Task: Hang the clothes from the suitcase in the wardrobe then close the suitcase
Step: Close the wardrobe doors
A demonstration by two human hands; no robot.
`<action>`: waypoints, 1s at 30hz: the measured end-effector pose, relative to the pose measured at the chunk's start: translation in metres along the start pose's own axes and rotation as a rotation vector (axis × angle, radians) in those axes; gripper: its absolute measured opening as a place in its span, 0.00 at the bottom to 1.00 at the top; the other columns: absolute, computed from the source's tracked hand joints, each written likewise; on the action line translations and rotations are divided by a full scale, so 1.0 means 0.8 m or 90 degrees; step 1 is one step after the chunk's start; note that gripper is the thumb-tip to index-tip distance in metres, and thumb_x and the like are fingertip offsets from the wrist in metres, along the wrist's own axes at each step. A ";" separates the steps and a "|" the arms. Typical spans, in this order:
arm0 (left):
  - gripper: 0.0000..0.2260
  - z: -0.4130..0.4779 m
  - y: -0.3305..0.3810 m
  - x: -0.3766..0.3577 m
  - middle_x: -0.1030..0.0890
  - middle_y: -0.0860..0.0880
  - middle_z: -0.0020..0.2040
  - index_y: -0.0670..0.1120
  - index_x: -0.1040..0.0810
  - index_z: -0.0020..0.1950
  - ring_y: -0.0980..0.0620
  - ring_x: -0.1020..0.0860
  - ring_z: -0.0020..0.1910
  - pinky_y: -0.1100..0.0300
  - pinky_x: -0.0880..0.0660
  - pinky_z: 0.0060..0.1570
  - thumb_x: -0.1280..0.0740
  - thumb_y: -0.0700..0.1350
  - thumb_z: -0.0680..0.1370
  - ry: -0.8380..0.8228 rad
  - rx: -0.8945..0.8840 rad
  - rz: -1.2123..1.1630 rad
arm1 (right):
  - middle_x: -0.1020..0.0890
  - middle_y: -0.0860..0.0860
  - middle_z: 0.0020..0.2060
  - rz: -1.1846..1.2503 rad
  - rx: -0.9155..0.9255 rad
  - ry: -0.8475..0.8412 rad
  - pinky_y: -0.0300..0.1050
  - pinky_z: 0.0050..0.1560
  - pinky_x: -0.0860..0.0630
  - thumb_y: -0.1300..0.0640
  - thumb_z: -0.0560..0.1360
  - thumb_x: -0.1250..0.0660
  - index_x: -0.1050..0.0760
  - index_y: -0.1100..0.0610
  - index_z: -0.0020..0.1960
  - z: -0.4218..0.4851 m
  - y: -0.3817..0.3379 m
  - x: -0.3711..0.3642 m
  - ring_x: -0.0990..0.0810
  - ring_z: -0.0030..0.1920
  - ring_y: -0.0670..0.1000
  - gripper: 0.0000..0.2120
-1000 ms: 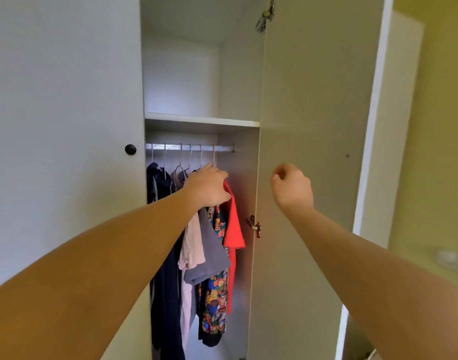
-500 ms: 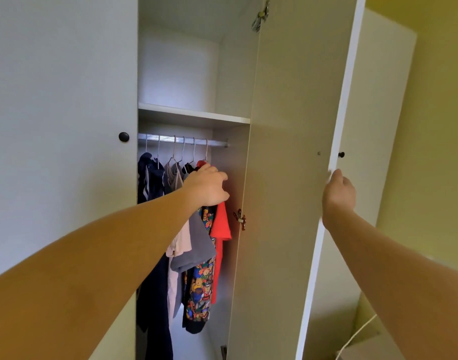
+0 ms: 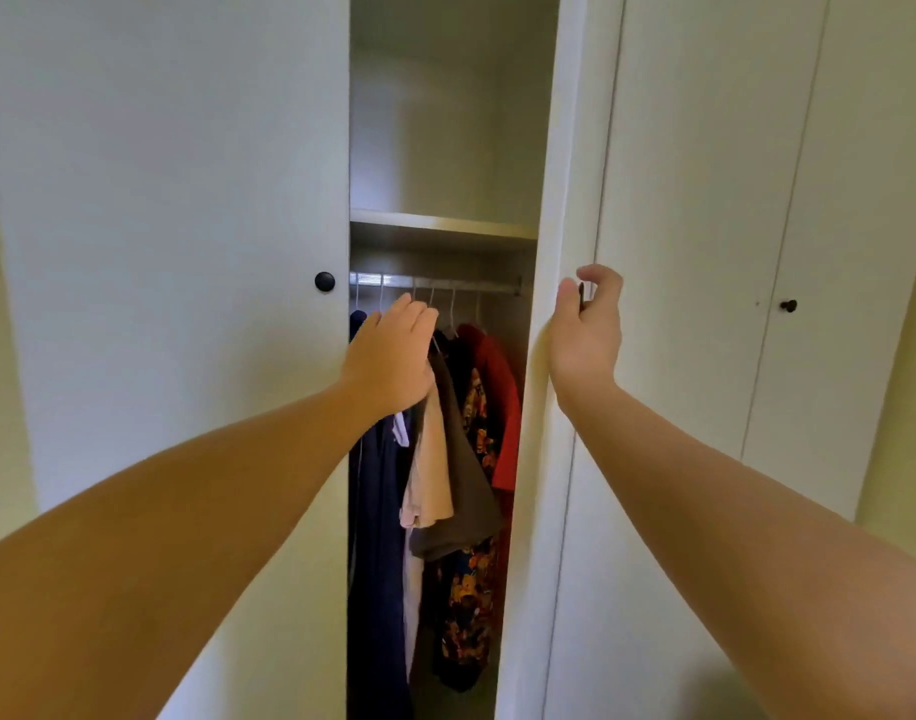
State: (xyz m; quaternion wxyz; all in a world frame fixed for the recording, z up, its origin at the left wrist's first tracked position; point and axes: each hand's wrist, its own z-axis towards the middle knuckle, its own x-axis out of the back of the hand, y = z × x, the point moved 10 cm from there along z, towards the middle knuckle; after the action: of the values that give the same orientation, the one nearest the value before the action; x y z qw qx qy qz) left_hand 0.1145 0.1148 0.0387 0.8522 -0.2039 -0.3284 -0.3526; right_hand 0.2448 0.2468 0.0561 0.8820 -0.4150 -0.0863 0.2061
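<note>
Two hands were apart, one on each side of the narrow opening of the wardrobe [image 3: 435,122]. The left hand [image 3: 393,356] reached inside with its fingers fairly straight, lying against the shoulders of the hung clothes [image 3: 461,459]; nothing could be seen clasped in it. The right hand [image 3: 586,330] had thumb and forefinger curled round the small dark knob [image 3: 581,296] of the right door [image 3: 554,459], palm turned inward, the arm stretched well forward.

All of the clothes in view hung on thin pale hangers [image 3: 452,317] from the rail [image 3: 435,283] just under the shelf [image 3: 440,220], packed close from the rail's left end almost to its right end. By their look they were light, limp and soft. They would probably swing and bunch at a touch and might slip off such slender hangers, so the hook or neck of a hanger seemed the better hold, not the cloth. The door looked stiff and light, and its knob allowed only a fingertip pinch. The left door [image 3: 186,252] stood shut. No suitcase was in view.
</note>
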 end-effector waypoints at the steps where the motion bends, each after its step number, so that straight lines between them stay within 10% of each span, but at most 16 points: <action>1: 0.22 -0.001 -0.018 0.003 0.32 0.45 0.68 0.43 0.35 0.69 0.46 0.34 0.68 0.54 0.36 0.66 0.36 0.42 0.76 0.014 0.018 -0.010 | 0.29 0.46 0.40 -0.015 0.026 -0.002 0.29 0.36 0.33 0.55 0.82 0.48 0.36 0.52 0.60 0.001 -0.004 -0.017 0.27 0.38 0.45 0.08; 9: 0.37 0.003 -0.192 -0.030 0.60 0.48 0.78 0.48 0.61 0.77 0.44 0.59 0.77 0.44 0.54 0.73 0.41 0.58 0.78 -0.034 0.201 0.109 | 0.32 0.44 0.36 0.001 0.072 -0.148 0.40 0.43 0.28 0.60 0.81 0.46 0.39 0.54 0.50 0.004 -0.006 -0.202 0.29 0.37 0.45 0.03; 17: 0.44 0.028 -0.269 -0.122 0.68 0.50 0.76 0.46 0.68 0.75 0.45 0.66 0.75 0.40 0.56 0.73 0.40 0.62 0.76 -0.197 0.184 0.098 | 0.31 0.45 0.37 0.034 0.013 -0.282 0.38 0.40 0.32 0.62 0.79 0.45 0.37 0.56 0.48 0.038 0.033 -0.333 0.32 0.36 0.45 0.03; 30: 0.50 0.040 -0.279 -0.171 0.73 0.46 0.73 0.45 0.72 0.73 0.38 0.71 0.72 0.36 0.65 0.69 0.39 0.66 0.72 -0.126 0.186 0.182 | 0.28 0.48 0.38 0.148 -0.086 -0.358 0.35 0.40 0.31 0.65 0.77 0.42 0.36 0.54 0.52 0.075 0.080 -0.413 0.29 0.35 0.45 0.07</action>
State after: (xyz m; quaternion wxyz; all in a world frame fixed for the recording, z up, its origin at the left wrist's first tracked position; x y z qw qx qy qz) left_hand -0.1363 0.0484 -0.0091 0.8778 -0.1562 -0.4254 -0.1550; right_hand -0.0905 0.1811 0.0518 0.7641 -0.4066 -0.2926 0.4065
